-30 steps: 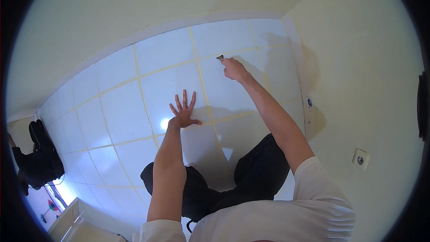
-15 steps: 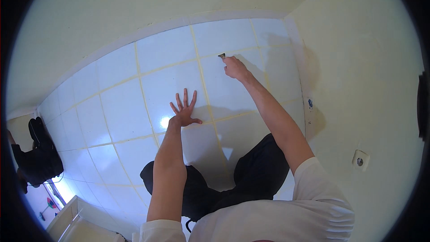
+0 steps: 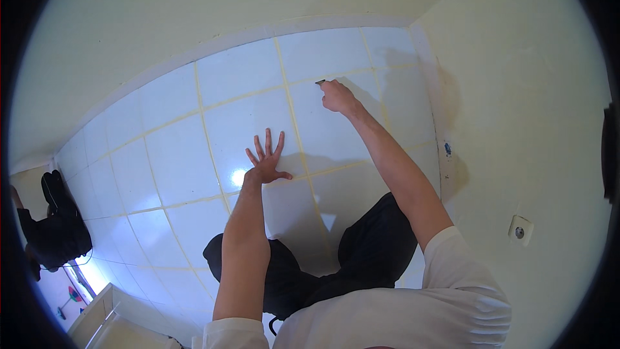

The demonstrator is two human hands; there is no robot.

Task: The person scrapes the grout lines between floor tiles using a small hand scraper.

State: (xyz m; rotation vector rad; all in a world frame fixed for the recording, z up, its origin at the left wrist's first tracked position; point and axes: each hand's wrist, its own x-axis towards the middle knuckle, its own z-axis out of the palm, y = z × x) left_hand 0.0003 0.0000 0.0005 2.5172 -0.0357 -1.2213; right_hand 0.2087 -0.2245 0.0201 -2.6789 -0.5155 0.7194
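Observation:
My right hand (image 3: 338, 97) is closed around a small scraper (image 3: 320, 82). Only the scraper's short dark metal blade shows past my fingers; the handle is hidden in my fist. The blade is at a yellowish grout line (image 3: 303, 81) between the white floor tiles, toward the far wall. My left hand (image 3: 266, 160) rests palm down with fingers spread on a tile (image 3: 242, 119), nearer to me, its thumb beside a grout line. It holds nothing.
The far wall (image 3: 213, 6) and right wall (image 3: 516, 84) meet at the upper right. A socket (image 3: 520, 231) sits on the right wall. My knees (image 3: 378, 239) are bent below my hands. At far left is a person in dark clothes (image 3: 58, 232); a white cabinet-like piece (image 3: 97, 317) stands lower left.
The scraper's blade has tilted and now looks thinner, with my right hand nearly in the same place. My left hand has stayed put on the tile.

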